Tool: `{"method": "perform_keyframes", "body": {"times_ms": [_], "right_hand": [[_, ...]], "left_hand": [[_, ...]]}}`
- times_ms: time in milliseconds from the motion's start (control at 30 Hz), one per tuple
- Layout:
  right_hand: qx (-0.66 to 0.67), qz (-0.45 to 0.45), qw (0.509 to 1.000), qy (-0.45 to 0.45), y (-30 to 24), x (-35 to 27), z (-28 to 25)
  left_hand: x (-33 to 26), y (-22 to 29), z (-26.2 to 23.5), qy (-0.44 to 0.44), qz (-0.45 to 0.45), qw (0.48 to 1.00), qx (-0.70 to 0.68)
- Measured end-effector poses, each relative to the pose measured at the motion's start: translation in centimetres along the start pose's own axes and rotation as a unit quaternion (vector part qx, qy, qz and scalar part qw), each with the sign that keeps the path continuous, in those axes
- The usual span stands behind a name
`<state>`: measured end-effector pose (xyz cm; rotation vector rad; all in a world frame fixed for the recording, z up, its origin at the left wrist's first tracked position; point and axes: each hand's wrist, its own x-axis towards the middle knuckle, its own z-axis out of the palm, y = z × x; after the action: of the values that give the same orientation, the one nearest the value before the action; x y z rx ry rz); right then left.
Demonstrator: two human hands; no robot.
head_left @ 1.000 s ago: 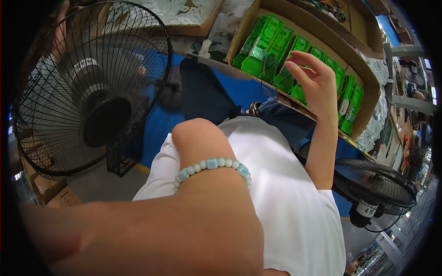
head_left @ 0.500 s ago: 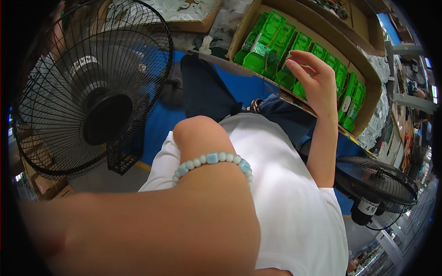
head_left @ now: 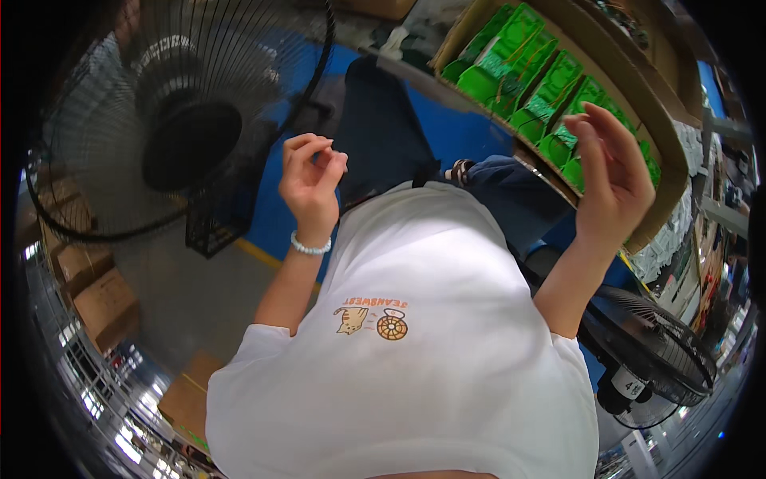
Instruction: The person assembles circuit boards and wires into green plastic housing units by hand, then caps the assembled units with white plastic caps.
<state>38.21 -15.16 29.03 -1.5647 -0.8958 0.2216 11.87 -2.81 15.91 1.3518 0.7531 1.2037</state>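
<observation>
My left hand (head_left: pixel 311 172), with a pale bead bracelet at the wrist, is raised in front of my white T-shirt (head_left: pixel 423 351). Its fingers are curled in against the thumb and I see nothing in them. My right hand (head_left: pixel 610 176) is lifted with the fingers apart and holds nothing. It hovers just in front of a long cardboard box (head_left: pixel 666 128) packed with several green packets (head_left: pixel 527 72), nearest the ones at the box's right end, and does not touch them.
A large black fan (head_left: pixel 179 120) with a wire guard stands at the left. A second, smaller black fan (head_left: pixel 650 359) is at the lower right. Blue floor (head_left: pixel 447 120) and my dark trousers lie below. Brown cartons (head_left: pixel 96 295) sit at the far left.
My left arm, which filled the lower view close to the camera, has dropped away, and the hand now shows curled before my chest. The right hand has stayed by the green packets.
</observation>
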Motion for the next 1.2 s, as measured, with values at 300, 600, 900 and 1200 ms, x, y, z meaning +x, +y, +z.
{"method": "perform_keyframes", "body": {"times_ms": [300, 600, 900, 1200], "right_hand": [[0.080, -0.035, 0.996, -0.023, -0.3, -5.2, 0.4], [0.064, 0.015, 0.997, -0.034, 0.4, -10.0, 0.2], [0.003, 0.007, 0.994, -0.105, 2.0, -12.1, 1.9], [-0.023, 0.051, 0.977, -0.206, 4.8, -12.6, 3.5]], "left_hand": [[-9.8, -8.6, -10.4, -0.041, -0.372, 0.914, 0.159], [-11.2, -3.9, -9.5, -0.251, -0.206, 0.899, 0.293], [-11.7, -5.7, -5.8, -0.249, -0.055, 0.751, 0.609], [-7.2, 6.1, -8.9, -0.316, 0.011, 0.795, 0.517]]}}
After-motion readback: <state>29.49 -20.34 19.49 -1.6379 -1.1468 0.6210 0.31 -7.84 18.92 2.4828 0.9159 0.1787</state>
